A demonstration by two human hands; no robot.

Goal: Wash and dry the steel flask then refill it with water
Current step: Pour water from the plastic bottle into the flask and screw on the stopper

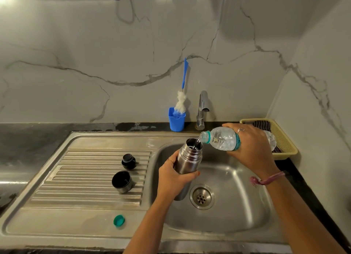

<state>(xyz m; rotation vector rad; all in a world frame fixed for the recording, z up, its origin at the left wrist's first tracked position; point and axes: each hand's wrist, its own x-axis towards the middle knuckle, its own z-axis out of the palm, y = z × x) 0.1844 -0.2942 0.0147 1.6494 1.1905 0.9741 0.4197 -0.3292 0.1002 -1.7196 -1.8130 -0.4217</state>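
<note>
steel sink [106,214] | hands: left [173,175] grips flask [188,159] | right [250,147] tips bottle [222,140]; label unreadable

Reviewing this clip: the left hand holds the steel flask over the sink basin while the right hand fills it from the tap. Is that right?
Not quite. In the head view the right hand pours from a tilted plastic water bottle, not the tap. The left hand does hold the steel flask over the sink basin.
</note>
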